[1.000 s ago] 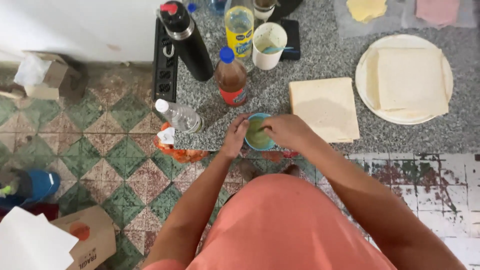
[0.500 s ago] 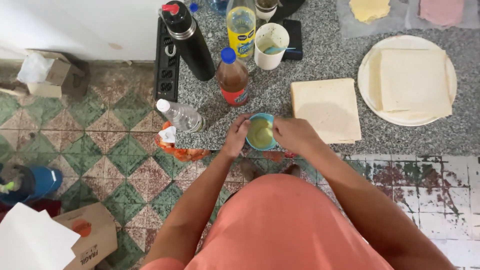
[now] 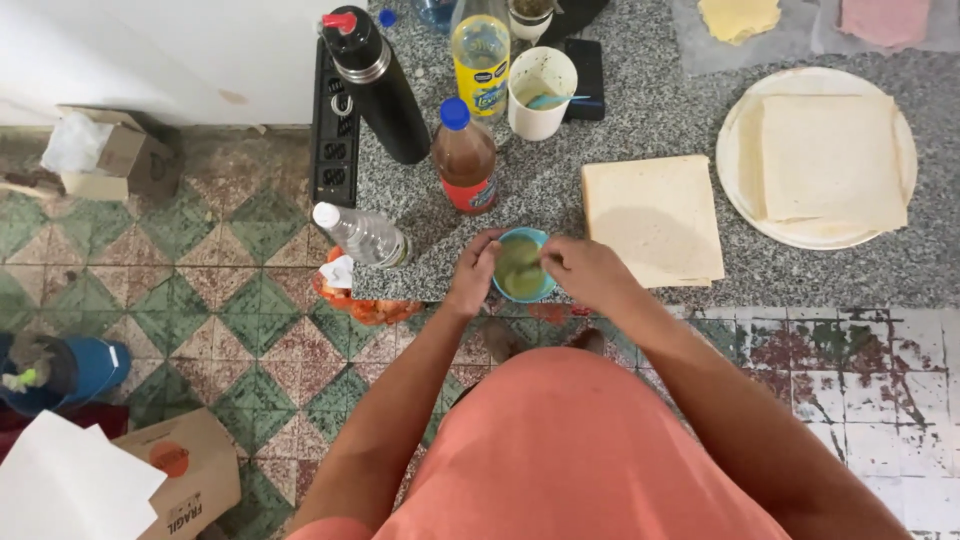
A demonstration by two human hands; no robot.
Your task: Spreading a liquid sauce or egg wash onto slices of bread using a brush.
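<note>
bowl: small blue bowl point(image 3: 521, 266) w/ greenish-yellow sauce, at the near edge of the granite counter point(image 3: 640, 120), approx centre of the head view.
left hand: left hand point(image 3: 473, 272) at 9 o'clock of the bowl, touching its outer wall; fingers curled around the rim side – clamped on it as a brace.
right hand: right hand point(image 3: 590, 272) at 3 o'clock of the bowl, fingertips pinched together over the rim, reaching toward the sauce.
key relation: bowl sits between the two hands – both touch or overlap it, neither clearly nearer. Bowl is round, so no long axis; opening faces up.
bread: square bread stack point(image 3: 655, 218) at about 2 o'clock of the bowl, near but apart; plate point(image 3: 740, 130) w/ more bread further out the same way.
bottles: red-brown bottle point(image 3: 465, 158) at 11 o'clock, near; clear bottle point(image 3: 362, 236) lying on its side at 9 o'clock beyond the left hand; black flask point(image 3: 380, 85) further back.
cup: white cup point(image 3: 541, 92) at 12 o'clock, well apart, pale utensil in it.
hidden: whether the right fingers hold a utensil – can't tell, too small. Bowl's right rim covered by the fingers. Top bottles cut off by the frame edge.
</note>
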